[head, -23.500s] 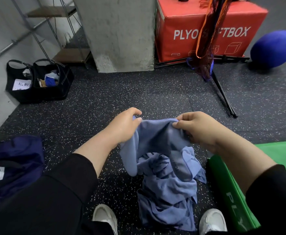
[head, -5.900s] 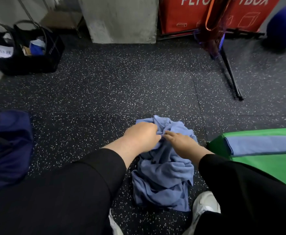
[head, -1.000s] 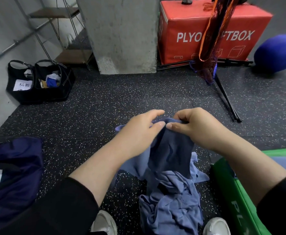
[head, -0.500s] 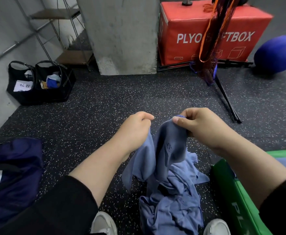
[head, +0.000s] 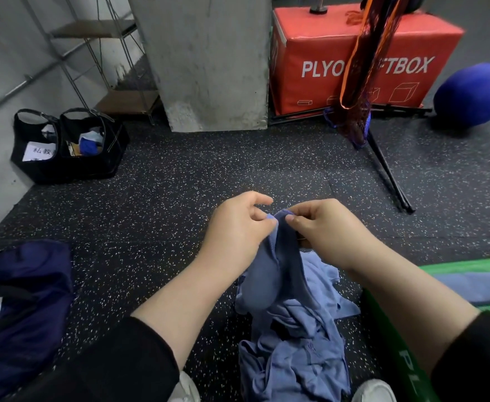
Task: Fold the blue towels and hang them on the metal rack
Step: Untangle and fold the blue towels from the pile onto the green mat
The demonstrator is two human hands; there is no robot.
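Note:
A crumpled heap of blue towels (head: 299, 355) lies on the speckled floor between my shoes. One blue towel (head: 273, 271) is lifted out of it and hangs bunched from my hands. My left hand (head: 235, 230) and my right hand (head: 322, 230) both pinch its top edge, fingertips almost touching. A folded blue towel (head: 476, 285) lies on the green box (head: 406, 358) at the right. A metal rack (head: 104, 62) with wooden shelves stands at the back left.
A black divided bag (head: 66, 146) sits by the left wall. A concrete pillar (head: 206, 59), a red plyo box (head: 362, 56), a net on a black stand (head: 362, 68) and a blue ball (head: 473, 94) stand at the back. A dark blue bag (head: 20, 300) lies at my left.
My hands have come close together at the top edge of the lifted towel, which now hangs more bunched. The heap on the floor has not moved.

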